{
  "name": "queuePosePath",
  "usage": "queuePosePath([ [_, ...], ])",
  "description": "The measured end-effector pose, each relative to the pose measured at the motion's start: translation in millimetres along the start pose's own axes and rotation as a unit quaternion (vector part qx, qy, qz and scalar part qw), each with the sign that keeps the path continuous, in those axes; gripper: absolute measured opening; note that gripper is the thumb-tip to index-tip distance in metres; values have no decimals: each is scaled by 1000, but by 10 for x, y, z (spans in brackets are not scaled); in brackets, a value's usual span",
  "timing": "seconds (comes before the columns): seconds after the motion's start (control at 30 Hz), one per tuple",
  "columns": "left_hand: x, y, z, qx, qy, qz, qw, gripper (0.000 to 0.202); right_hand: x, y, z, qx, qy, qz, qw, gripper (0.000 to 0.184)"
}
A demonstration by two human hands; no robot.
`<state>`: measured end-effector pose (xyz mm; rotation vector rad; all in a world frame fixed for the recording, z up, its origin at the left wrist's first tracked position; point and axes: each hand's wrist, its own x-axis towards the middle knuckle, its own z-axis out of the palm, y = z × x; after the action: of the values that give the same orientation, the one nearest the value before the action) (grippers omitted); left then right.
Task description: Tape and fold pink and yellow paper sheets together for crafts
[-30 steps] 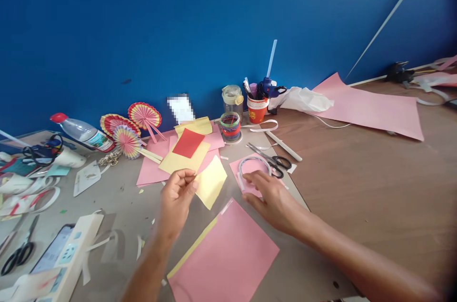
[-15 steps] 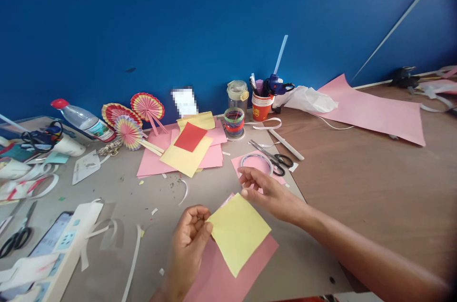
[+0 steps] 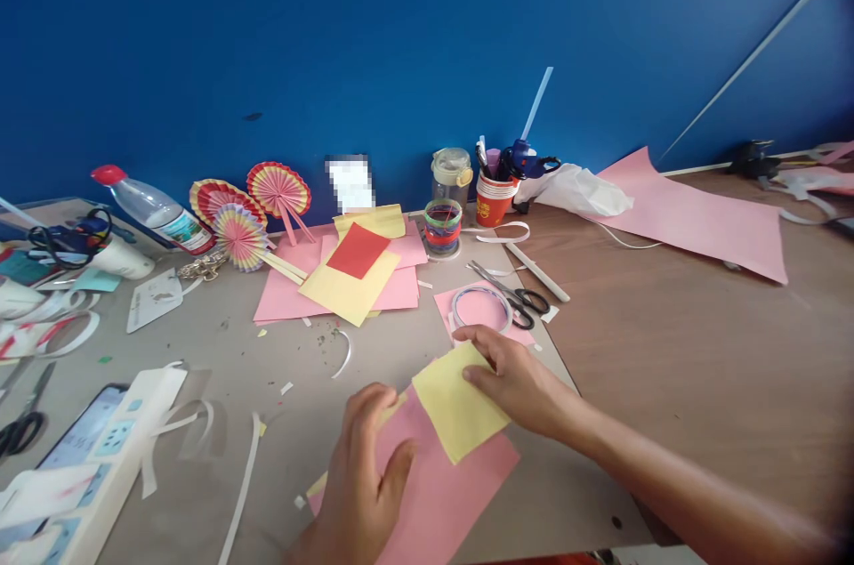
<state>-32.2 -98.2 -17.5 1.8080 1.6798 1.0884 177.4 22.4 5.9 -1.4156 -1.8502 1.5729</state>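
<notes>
My right hand (image 3: 511, 374) pinches a square of yellow paper (image 3: 454, 414) at its upper right side, thumb on top and fingers at the far edge. The square overlaps a larger pink sheet (image 3: 433, 494) that lies at the front of the desk. Over the left part of this pink sheet is my left hand (image 3: 366, 458), its thumb and fingers apart. Slivers of yellow show at the pink sheet's edges near that hand. Just beyond my right hand are a roll of tape (image 3: 481, 309) and black-handled scissors (image 3: 513, 291).
Pink and yellow sheets with a red square (image 3: 358, 250) lie at the back, beside folded paper fans (image 3: 278, 189). A jar of coloured bands (image 3: 443, 229) and a red cup (image 3: 494, 202) stand by the blue wall. A power strip (image 3: 120, 449) is at left.
My left hand has let go of the yellow square and opened over the pink sheet. My right hand has taken hold of the square, which has moved slightly up and to the right.
</notes>
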Motion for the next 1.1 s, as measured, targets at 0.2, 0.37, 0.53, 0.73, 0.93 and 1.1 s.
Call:
queuePosePath([
  [0.2,-223,-232,23,227,-215,211,926,65,31,169,-212,72,9,-4,997,41],
  [0.37,12,-167,-62,237,-360,180,884,65,23,221,-195,12,38,-15,999,38],
  [0.53,260,-12,-207,212,-419,177,865,58,42,269,-72,-85,114,-48,989,38],
  [0.73,259,-89,-132,188,-366,201,889,35,-8,270,-9,-7,73,-32,997,36],
  [0.93,254,-123,-107,179,-351,210,895,33,-32,350,55,13,52,-77,996,33],
  [1.1,267,-128,-103,173,-347,223,894,34,-11,409,77,-16,57,-153,986,28],
])
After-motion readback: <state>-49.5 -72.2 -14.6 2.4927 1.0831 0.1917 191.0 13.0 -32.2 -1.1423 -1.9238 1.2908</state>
